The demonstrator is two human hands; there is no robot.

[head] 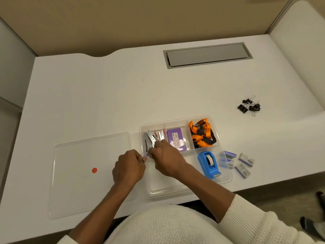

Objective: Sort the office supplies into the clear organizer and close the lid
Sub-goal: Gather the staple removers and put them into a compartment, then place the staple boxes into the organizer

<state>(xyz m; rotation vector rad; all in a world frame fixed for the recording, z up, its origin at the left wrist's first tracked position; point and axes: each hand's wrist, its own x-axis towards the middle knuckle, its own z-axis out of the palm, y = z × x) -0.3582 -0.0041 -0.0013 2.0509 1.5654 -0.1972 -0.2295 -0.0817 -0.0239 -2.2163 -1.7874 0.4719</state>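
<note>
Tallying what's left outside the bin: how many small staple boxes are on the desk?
4 staple boxes, all right of the organizer: two against its wall, two farther right. Others may be hidden.

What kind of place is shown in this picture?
Probably an office cubicle: a white desk with a grey cable hatch, tan partition walls behind, and binder clips lying loose.

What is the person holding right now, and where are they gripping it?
The right hand grips a silver stapler by its near end, over the organizer. The left hand is closed at the organizer's edge; whether it holds anything cannot be told.
</note>
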